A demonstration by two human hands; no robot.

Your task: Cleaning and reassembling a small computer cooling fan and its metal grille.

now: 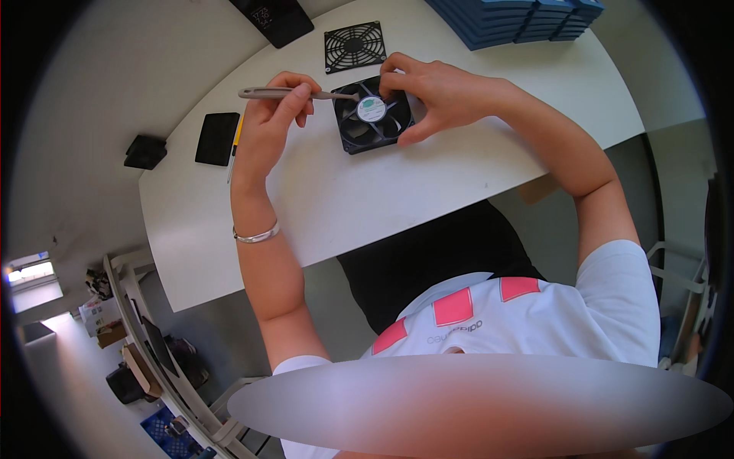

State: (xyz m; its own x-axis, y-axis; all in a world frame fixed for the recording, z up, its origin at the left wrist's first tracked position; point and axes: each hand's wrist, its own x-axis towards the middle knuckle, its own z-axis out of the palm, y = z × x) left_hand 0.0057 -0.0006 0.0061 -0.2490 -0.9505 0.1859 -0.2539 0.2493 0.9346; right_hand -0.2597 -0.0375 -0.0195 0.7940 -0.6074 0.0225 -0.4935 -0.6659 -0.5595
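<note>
A black square cooling fan (350, 136) with a round label at its hub lies on the white table in front of me. My right hand (428, 92) grips its right side, fingers at the far corner and thumb at the near one. Between the fingers of my left hand (281, 115) is a slim grey-beige brush (264, 92), held nearly level. Its tip reaches into the fan beside the hub; the bristles are too small to make out well. A black fan guard (354, 47) with a ringed grille rests just beyond the fan.
Left of my left hand are a flat black tray-like piece (217, 138) and a thin yellow-handled tool (238, 135). A dark screen device (274, 21) and a small black object (145, 152) sit past the white table's (206, 252) edge. Blue bins (512, 21) are stacked far right.
</note>
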